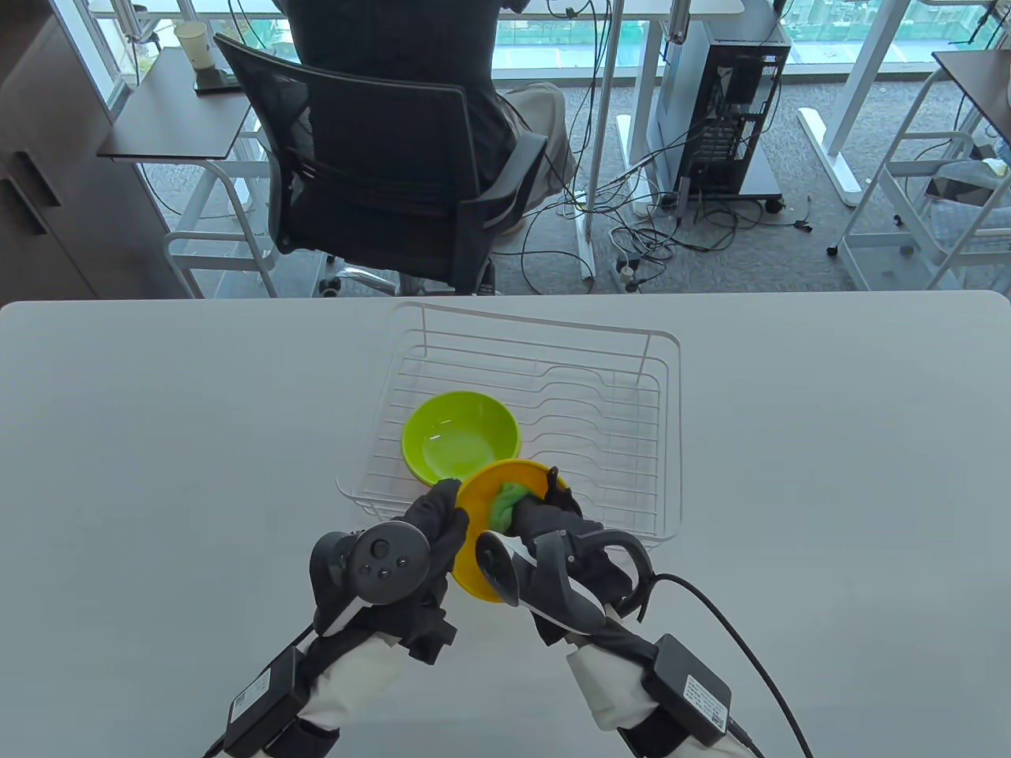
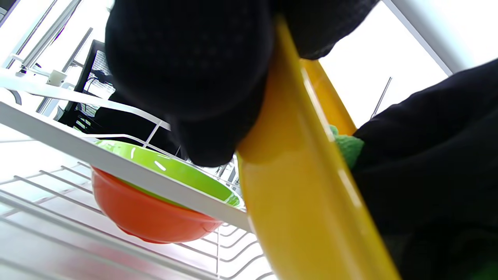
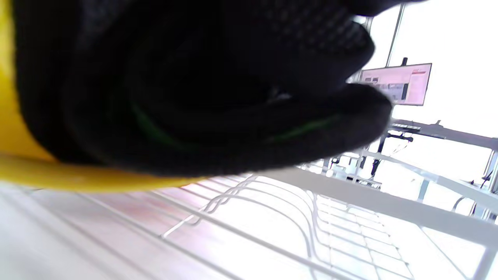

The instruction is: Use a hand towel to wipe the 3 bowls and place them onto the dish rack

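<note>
While gripped, yellow bowl (image 1: 483, 545) tilted rackward

Bright windows — desks (image 1: 695, 8), grey carpet (image 1: 742, 245).

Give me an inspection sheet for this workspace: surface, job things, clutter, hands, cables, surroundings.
Surface: white table.
Job's things: wire dish rack holds green bowl nested in orange bowl; yellow bowl tilted, green towel inside it.
Clutter: nothing seen.
Hands: left hand grips yellow bowl's rim; right hand presses towel into it.
Cables: black lead from right wrist.
Surroundings: seated person, office chair, computer tower.
</note>
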Demonstrator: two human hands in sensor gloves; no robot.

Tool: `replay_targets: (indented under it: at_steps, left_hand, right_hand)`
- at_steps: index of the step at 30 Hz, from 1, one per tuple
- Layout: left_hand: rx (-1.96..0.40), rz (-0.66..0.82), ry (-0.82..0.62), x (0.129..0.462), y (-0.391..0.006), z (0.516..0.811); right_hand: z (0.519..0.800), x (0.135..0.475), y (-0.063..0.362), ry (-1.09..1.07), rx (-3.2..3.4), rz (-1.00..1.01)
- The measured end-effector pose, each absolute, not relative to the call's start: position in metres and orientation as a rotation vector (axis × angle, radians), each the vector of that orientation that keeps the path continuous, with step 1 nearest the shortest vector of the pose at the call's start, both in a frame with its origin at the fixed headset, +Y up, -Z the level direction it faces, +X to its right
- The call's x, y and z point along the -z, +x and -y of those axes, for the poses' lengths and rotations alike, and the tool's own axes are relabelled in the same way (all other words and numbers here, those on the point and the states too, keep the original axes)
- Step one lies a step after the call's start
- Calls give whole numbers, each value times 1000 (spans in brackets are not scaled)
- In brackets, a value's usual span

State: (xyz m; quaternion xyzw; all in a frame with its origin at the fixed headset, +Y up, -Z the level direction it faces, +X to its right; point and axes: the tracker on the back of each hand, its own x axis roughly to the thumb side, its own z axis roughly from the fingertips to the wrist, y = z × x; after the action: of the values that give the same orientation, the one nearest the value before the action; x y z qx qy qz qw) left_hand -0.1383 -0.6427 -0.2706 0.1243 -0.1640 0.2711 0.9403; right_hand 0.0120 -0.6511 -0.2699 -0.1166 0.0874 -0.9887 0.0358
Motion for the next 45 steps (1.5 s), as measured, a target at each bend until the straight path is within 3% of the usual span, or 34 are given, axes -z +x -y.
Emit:
replay_targets:
  at_steps: [6, 13, 17, 26, 31, 33, 39, 45]
  left_hand:
    - [-544, 342, 258, 270, -138, 642]
    - [-547, 350, 226, 269, -136, 644]
    - [-539, 363, 209, 268, -133, 645]
    - [-478, 362, 295, 266, -134, 640]
    - [-473, 353, 303, 267, -137, 639]
    - [-481, 356, 287, 267, -135, 639]
    - [-500, 368, 259, 266, -132, 640]
    - [-525, 366, 229, 266, -131, 641]
  right_hand:
    - [652, 261, 1, -511, 3138, -180]
    - [655, 252, -2, -528, 3015, -598]
    - [654, 257, 5, -446, 2952, -644]
    - [654, 271, 15, -324, 3053, -340]
    - [654, 268, 8, -465, 3213, -79]
    - [652, 264, 5, -546, 3271, -63]
    - [646, 265, 12, -534, 3234, -418]
    - [639, 273, 34, -374, 3290, -518]
